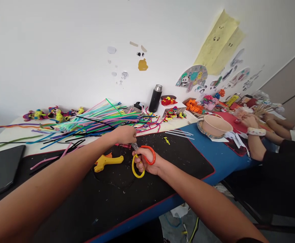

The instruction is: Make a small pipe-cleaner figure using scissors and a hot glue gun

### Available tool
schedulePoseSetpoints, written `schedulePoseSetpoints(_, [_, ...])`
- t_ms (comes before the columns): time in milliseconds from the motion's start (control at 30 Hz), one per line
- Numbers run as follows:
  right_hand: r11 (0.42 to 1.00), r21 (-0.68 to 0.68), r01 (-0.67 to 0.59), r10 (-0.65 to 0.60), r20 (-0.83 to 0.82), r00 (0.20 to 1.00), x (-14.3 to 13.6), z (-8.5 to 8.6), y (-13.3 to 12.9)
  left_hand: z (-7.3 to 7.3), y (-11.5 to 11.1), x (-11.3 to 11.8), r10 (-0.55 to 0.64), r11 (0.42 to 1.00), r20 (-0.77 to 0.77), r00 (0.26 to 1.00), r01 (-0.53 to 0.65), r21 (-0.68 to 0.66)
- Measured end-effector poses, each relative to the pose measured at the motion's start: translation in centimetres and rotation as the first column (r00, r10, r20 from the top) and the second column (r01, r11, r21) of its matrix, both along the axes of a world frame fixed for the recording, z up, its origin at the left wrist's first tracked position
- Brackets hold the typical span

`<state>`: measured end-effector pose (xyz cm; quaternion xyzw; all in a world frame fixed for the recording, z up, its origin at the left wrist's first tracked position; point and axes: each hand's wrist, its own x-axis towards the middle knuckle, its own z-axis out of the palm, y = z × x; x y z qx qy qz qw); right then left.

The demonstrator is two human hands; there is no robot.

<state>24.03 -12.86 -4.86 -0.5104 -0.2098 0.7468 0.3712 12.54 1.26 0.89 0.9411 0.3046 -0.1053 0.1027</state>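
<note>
My right hand (147, 160) grips a pair of scissors (150, 156) with one orange and one yellow handle loop, its blades pointing up toward my left hand. My left hand (125, 135) is closed in a pinch right at the blades; whatever it pinches is too small or hidden to make out. Both hands are above a black mat (137, 202) with small scraps on it. A yellow glue gun (109, 162) lies left of the scissors. Behind my left hand spreads a pile of colourful pipe cleaners (94, 119). A small yellow-green piece (167, 140) lies right of my hands.
A black tablet-like device (4, 168) lies at the left. A black thermos (155, 98) stands by the wall, near a white box (174, 109) with small pipe-cleaner figures. Whitish sticks (179, 133) lie at the mat's back. Rightward are a beige basket (217, 125) and another person's hand (250, 121).
</note>
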Motion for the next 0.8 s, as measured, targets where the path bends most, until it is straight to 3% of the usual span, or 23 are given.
schedulePoseSetpoints(200, [0.999, -0.042, -0.006, 0.004, -0.046, 0.999, 0.1, 0.1, 0.2, -0.2, 0.7, 1.4, -0.067, 0.998, -0.047, 0.997, 0.066, -0.006])
schedulePoseSetpoints(433, [1.0, -0.017, 0.026, -0.027, -0.036, 0.999, 0.0, -0.4, 0.1, -0.6, 1.1, 1.7, -0.049, 0.999, -0.015, 0.999, 0.049, -0.017])
schedulePoseSetpoints(633, [0.995, 0.08, 0.059, -0.05, -0.112, 0.993, 0.8, -0.2, -0.7, 0.6, 3.2, -0.2, 0.056, 0.998, 0.111, 0.992, -0.054, -0.018])
schedulePoseSetpoints(800, [0.977, 0.187, 0.106, -0.087, -0.108, 0.99, 1.7, 0.0, -1.3, -1.0, 3.8, -2.6, 0.074, 0.997, 0.117, 0.99, -0.074, -0.006])
